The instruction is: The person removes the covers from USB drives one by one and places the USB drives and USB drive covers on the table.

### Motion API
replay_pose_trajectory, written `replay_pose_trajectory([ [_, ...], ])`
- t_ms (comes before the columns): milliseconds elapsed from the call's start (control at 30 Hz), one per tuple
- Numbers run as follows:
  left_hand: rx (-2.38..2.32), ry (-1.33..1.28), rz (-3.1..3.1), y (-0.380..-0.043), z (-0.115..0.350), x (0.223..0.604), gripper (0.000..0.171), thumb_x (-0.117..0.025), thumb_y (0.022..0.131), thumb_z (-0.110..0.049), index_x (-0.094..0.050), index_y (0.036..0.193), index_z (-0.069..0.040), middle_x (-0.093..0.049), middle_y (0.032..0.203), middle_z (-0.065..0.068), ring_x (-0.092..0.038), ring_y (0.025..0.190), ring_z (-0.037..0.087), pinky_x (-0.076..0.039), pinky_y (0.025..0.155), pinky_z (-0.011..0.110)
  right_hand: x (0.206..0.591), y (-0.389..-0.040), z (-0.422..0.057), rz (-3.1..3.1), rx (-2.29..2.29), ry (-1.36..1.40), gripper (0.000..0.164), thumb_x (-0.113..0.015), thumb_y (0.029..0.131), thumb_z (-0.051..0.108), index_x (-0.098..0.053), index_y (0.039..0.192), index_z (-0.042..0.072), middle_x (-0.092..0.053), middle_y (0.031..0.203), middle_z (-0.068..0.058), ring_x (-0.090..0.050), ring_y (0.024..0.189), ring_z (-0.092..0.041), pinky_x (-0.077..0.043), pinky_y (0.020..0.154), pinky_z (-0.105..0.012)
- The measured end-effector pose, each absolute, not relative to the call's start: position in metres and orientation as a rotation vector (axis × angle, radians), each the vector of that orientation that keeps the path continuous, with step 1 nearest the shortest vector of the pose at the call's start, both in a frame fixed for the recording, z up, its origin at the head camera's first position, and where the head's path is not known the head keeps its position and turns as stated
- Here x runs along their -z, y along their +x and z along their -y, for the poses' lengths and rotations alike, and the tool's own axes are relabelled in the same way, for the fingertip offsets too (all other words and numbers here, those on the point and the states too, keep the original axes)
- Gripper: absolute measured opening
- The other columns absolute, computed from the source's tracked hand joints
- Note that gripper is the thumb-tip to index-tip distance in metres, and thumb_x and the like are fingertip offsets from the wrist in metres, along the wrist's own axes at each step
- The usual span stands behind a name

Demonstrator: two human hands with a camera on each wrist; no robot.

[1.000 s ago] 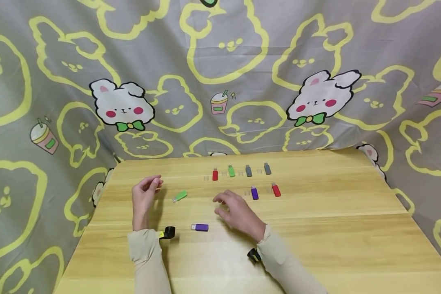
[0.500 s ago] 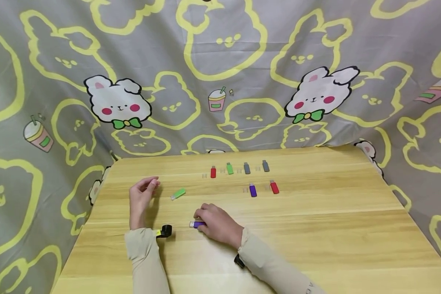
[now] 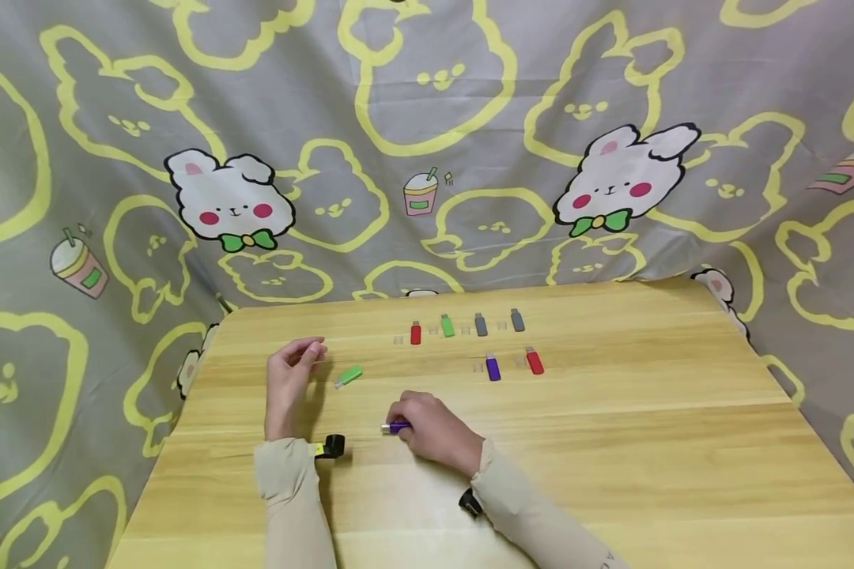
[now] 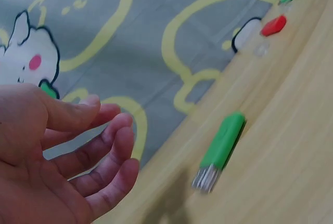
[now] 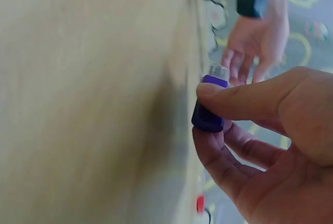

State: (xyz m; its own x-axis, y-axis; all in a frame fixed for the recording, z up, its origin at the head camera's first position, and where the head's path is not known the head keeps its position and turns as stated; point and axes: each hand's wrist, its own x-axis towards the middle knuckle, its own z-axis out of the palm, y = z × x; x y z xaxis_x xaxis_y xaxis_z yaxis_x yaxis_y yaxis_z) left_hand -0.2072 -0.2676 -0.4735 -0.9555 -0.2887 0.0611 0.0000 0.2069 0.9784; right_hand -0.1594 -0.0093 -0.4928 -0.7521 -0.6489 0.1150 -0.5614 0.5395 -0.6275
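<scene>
My right hand [image 3: 437, 431] pinches a purple USB flash drive [image 5: 208, 117] between thumb and fingers, its plug end pointing left, close over the table. A clear cap [image 5: 219, 70] shows around that plug in the right wrist view. To the left, my left hand [image 3: 292, 383] holds nothing; its fingers are loosely curled above the wood. Just right of the left hand lies a green USB flash drive [image 4: 223, 141], with its plug toward me inside what looks like a clear cap.
Farther back on the wooden table [image 3: 648, 458] lie a red drive [image 3: 416, 333], a green drive [image 3: 447, 325] and two grey drives [image 3: 480, 324]. In front of these are a purple drive [image 3: 493, 367] and another red drive [image 3: 535, 360]. Clear caps [image 3: 478, 367] lie beside them. A patterned curtain [image 3: 370, 103] borders the table.
My right hand has moved left and down to the purple flash drive, taken hold of it and picked it up. The left hand has stayed nearly in place.
</scene>
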Motion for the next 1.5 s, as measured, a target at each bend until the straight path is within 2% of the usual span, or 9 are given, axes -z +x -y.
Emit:
replay_pose_trajectory([
  [33, 1.822, 0.242, 2.256, -0.208, 0.264, 0.472, 0.027, -0.064, 0.102, -0.007, -0.068, 0.119, 0.013, -0.071, 0.106, 0.027, -0.069, 0.084, 0.01, -0.061, 0.079, 0.025, 0.492, -0.161, 0.005, -2.628, 1.054, -1.004, 0.017, -0.072, 0.092, -0.002, -0.078, 0.104, 0.009, -0.069, 0.097, 0.002, -0.064, 0.092, -0.01, -0.056, 0.085, -0.024],
  [300, 1.801, 0.041, 2.381, -0.214, 0.23, 0.463, 0.027, -0.065, 0.102, -0.011, -0.069, 0.119, 0.01, -0.07, 0.11, 0.029, -0.068, 0.09, 0.017, -0.06, 0.084, 0.031, 0.475, -0.18, -0.033, -2.639, 1.33, -0.783, 0.02, -0.075, 0.091, -0.003, -0.076, 0.109, 0.005, -0.074, 0.107, -0.008, -0.071, 0.098, -0.021, -0.059, 0.084, -0.026],
  [533, 1.889, -0.173, 2.41, -0.218, 0.196, 0.455, 0.024, -0.066, 0.1, -0.006, -0.07, 0.118, 0.009, -0.071, 0.108, 0.027, -0.069, 0.094, 0.029, -0.06, 0.087, 0.041, 0.462, -0.192, -0.06, -2.69, 1.47, -0.625, 0.018, -0.074, 0.092, -0.003, -0.076, 0.108, 0.006, -0.075, 0.105, -0.008, -0.069, 0.089, -0.017, -0.06, 0.077, -0.028],
  [667, 1.907, -0.268, 2.443, -0.219, 0.181, 0.454, 0.024, -0.066, 0.101, -0.008, -0.07, 0.118, 0.009, -0.072, 0.107, 0.025, -0.069, 0.093, 0.026, -0.06, 0.086, 0.037, 0.458, -0.196, -0.07, -2.725, 1.522, -0.556, 0.018, -0.074, 0.092, -0.001, -0.076, 0.108, 0.006, -0.075, 0.105, -0.007, -0.07, 0.089, -0.019, -0.06, 0.079, -0.031],
  [833, 1.884, -0.285, 2.481, -0.216, 0.168, 0.451, 0.022, -0.068, 0.099, -0.008, -0.072, 0.116, 0.006, -0.073, 0.105, 0.022, -0.068, 0.094, 0.029, -0.058, 0.084, 0.031, 0.457, -0.197, -0.077, -2.739, 1.577, -0.493, 0.021, -0.074, 0.092, -0.001, -0.076, 0.111, 0.006, -0.075, 0.106, -0.01, -0.071, 0.09, -0.022, -0.061, 0.079, -0.034],
  [1000, 1.89, -0.339, 2.494, -0.214, 0.153, 0.449, 0.023, -0.067, 0.1, -0.005, -0.07, 0.118, 0.008, -0.072, 0.109, 0.025, -0.067, 0.099, 0.04, -0.059, 0.088, 0.038, 0.457, -0.199, -0.078, -2.741, 1.628, -0.498, 0.023, -0.075, 0.092, 0.0, -0.076, 0.114, 0.005, -0.075, 0.106, -0.012, -0.071, 0.087, -0.021, -0.061, 0.075, -0.031],
  [1133, 1.936, -0.409, 2.477, -0.213, 0.14, 0.449, 0.025, -0.068, 0.099, -0.003, -0.069, 0.12, 0.009, -0.07, 0.112, 0.026, -0.067, 0.1, 0.043, -0.058, 0.091, 0.047, 0.457, -0.201, -0.078, -2.764, 1.684, -0.495, 0.018, -0.078, 0.091, 0.002, -0.077, 0.109, 0.006, -0.077, 0.1, -0.009, -0.072, 0.082, -0.018, -0.061, 0.072, -0.028],
  [1267, 1.959, -0.427, 2.456, -0.211, 0.131, 0.451, 0.023, -0.069, 0.098, -0.003, -0.071, 0.119, 0.005, -0.071, 0.109, 0.021, -0.068, 0.096, 0.039, -0.059, 0.089, 0.045, 0.457, -0.202, -0.078, -2.761, 1.704, -0.515, 0.015, -0.078, 0.091, 0.003, -0.078, 0.106, 0.006, -0.077, 0.099, -0.008, -0.073, 0.081, -0.017, -0.061, 0.072, -0.025],
  [1500, 1.964, -0.47, 2.424, -0.21, 0.12, 0.455, 0.021, -0.071, 0.096, -0.001, -0.073, 0.116, 0.004, -0.071, 0.105, 0.021, -0.068, 0.094, 0.033, -0.058, 0.085, 0.027, 0.457, -0.201, -0.078, -2.765, 1.69, -0.538, 0.015, -0.079, 0.09, 0.005, -0.078, 0.106, 0.005, -0.077, 0.1, -0.009, -0.074, 0.082, -0.018, -0.061, 0.072, -0.025],
])
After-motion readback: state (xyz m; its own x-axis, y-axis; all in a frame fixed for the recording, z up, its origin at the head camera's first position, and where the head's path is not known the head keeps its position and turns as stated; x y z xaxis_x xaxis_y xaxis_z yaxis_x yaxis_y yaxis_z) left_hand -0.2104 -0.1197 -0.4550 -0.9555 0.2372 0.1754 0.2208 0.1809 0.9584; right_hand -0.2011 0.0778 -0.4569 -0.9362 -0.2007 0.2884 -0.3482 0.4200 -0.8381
